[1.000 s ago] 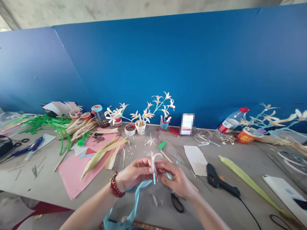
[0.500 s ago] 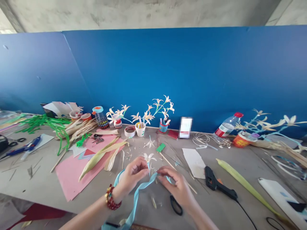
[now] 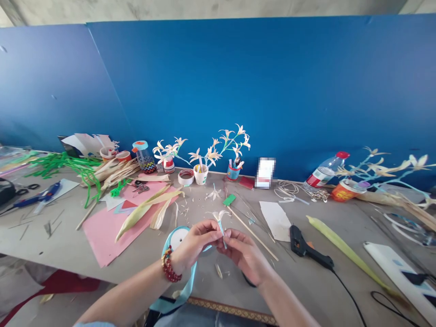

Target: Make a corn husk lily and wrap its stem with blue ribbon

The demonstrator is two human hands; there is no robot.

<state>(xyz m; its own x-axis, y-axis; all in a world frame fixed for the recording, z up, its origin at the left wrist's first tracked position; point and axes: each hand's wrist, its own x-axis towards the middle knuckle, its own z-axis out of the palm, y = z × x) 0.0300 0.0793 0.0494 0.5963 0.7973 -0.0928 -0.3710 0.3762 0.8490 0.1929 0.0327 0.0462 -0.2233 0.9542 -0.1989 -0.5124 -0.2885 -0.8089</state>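
Between my hands, above the table, is a small handmade flower [image 3: 218, 215] with pale petals and a thin light-blue wrapped stem. My left hand [image 3: 200, 240] is closed, thumb and fingers pinching the stem just below the petals. My right hand [image 3: 243, 252] pinches the same stem lower down, its fingertips close to the left ones. A roll of light-blue ribbon [image 3: 179, 237] lies behind my left wrist. Its loose ribbon [image 3: 188, 287] runs under my left forearm to the table's front edge. Another pale flower [image 3: 214, 193] lies on the table farther back.
Right of my hands lies a black hot glue gun [image 3: 309, 252] beside a green corn husk [image 3: 344, 250] and a white power strip [image 3: 398, 268]. Pink paper [image 3: 105, 231] with husks lies left. Cups of flowers, including a white cup [image 3: 200, 175], line the blue partition [image 3: 218, 81].
My hands have drawn together on the stem, and the right hand has gone from the ribbon to the stem. The blue ribbon between them has dropped away. The view has tilted down slightly.
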